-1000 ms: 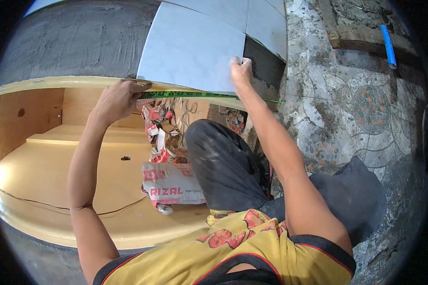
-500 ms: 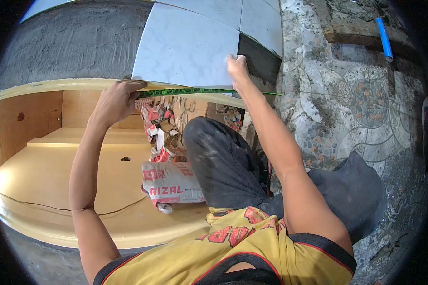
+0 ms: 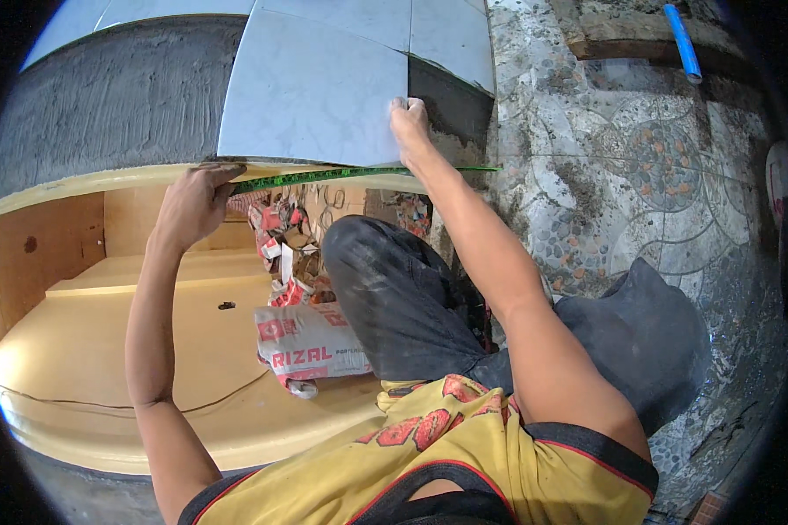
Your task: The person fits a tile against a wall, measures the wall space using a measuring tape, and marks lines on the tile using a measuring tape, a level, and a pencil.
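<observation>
A pale blue-white tile lies on the grey mortar-coated ledge, its near edge along the yellow rim. At the tile's right edge, my right hand is closed, thumb and fingers pinching the edge near the front corner. A green tape measure stretches along the tile's near side, passing under my right wrist and ending over the floor to the right. Its left part is in my left hand, which is closed near the tile's front left corner. Those fingertips are partly hidden, and whether they touch the tile I cannot tell.
Rough mortar covers the ledge on the left. Below are yellow-painted panels, a cement bag and scattered wrappers. On the patterned stone floor at right, a blue tube lies by a wooden plank.
The view has shifted slightly, so the tile, tape and hands appear further left. Both hands keep their holds on the tape measure and the tile.
</observation>
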A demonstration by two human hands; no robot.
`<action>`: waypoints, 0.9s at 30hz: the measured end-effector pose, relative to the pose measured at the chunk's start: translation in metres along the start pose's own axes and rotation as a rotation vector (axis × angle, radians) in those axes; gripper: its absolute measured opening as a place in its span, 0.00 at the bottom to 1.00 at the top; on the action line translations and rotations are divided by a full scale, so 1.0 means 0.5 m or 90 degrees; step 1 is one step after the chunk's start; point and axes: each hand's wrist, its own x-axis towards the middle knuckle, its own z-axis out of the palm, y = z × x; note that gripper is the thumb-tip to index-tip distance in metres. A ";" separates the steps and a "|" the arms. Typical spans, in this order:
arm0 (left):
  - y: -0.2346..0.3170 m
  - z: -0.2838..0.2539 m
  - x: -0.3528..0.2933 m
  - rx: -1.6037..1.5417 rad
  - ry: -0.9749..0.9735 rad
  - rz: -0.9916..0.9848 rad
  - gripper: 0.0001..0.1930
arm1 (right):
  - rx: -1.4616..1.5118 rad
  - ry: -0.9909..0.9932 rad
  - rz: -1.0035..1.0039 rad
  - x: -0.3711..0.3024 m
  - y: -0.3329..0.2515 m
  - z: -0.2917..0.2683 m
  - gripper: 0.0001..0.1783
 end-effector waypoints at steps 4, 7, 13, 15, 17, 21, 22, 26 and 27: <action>-0.010 0.005 0.005 -0.005 0.021 0.042 0.18 | -0.011 -0.004 -0.036 0.009 0.006 -0.005 0.21; -0.008 0.005 0.004 0.019 0.005 0.008 0.18 | -0.018 0.015 -0.050 0.007 0.005 -0.007 0.20; -0.015 0.008 0.002 0.004 0.003 0.005 0.17 | 0.000 0.048 -0.053 -0.023 -0.008 -0.003 0.19; -0.018 0.010 0.002 0.011 0.004 0.012 0.16 | -0.025 0.086 -0.039 -0.033 -0.014 0.001 0.19; -0.015 0.007 0.000 0.017 0.001 0.018 0.16 | -0.020 0.088 -0.050 -0.042 -0.020 0.001 0.20; 0.010 -0.010 0.001 0.018 -0.024 -0.024 0.16 | -0.030 0.066 -0.057 -0.034 -0.016 -0.004 0.20; 0.012 -0.011 0.005 0.022 -0.029 -0.035 0.16 | -0.030 0.070 -0.058 -0.026 -0.013 -0.005 0.20; 0.012 -0.010 0.006 0.018 -0.023 -0.021 0.16 | -0.026 0.082 -0.069 -0.022 -0.010 -0.001 0.22; 0.014 -0.011 0.005 0.016 -0.026 -0.026 0.16 | -0.021 0.075 -0.071 -0.024 -0.009 -0.002 0.23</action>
